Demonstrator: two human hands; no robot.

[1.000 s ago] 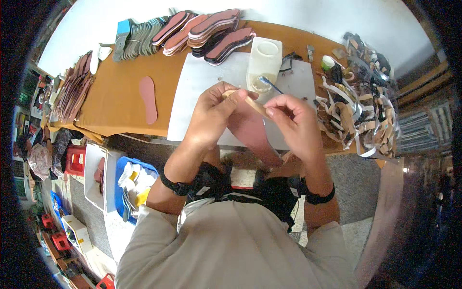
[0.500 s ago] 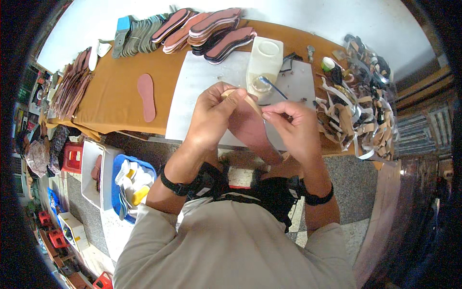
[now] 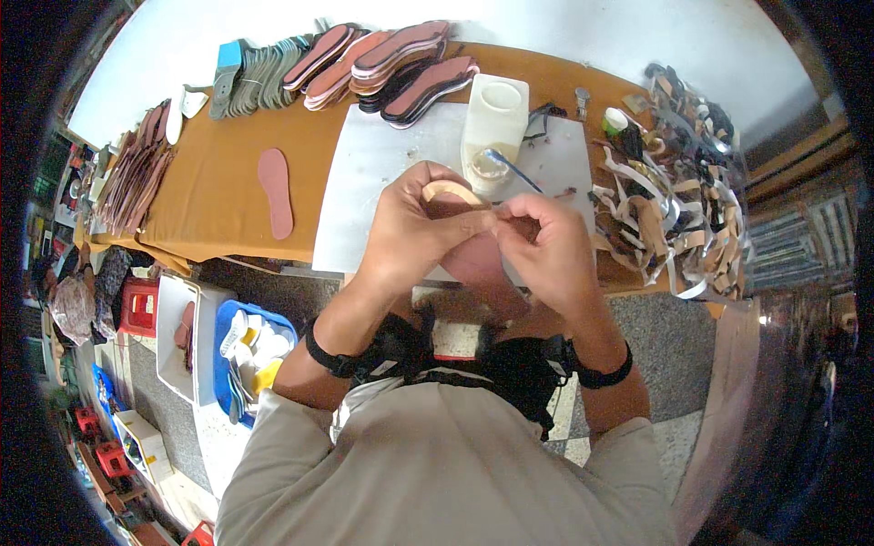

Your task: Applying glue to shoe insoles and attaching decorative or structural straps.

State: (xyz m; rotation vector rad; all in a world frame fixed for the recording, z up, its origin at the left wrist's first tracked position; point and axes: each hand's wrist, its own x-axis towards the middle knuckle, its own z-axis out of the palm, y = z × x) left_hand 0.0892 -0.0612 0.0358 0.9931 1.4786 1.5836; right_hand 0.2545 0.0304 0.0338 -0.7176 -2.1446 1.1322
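Both my hands hold a reddish-brown shoe insole (image 3: 478, 268) above the near edge of a white sheet (image 3: 350, 173). A tan strip (image 3: 452, 190) curves along its upper end. My left hand (image 3: 414, 227) grips that end, the thumb lying across it toward the right. The fingertips of my right hand (image 3: 548, 246) are pinched at the insole's right edge beside the left thumb, where the strip's end seems to lie. Just beyond stands an off-white plastic container (image 3: 496, 114) with a cut opening, a blue-handled brush (image 3: 514, 170) resting in it.
One loose insole (image 3: 276, 194) lies on the brown tabletop (image 3: 218, 173). Stacked insoles (image 3: 401, 50) line the back, and more (image 3: 137, 177) stand at far left. Tangled strips (image 3: 674, 200) heap up at right. Below left sits a blue basket (image 3: 238, 314) of white and yellow pieces.
My hands have come closer together. The left thumb now reaches across the insole to the right fingertips, and the tan strip shows more as a curve over the upper end.
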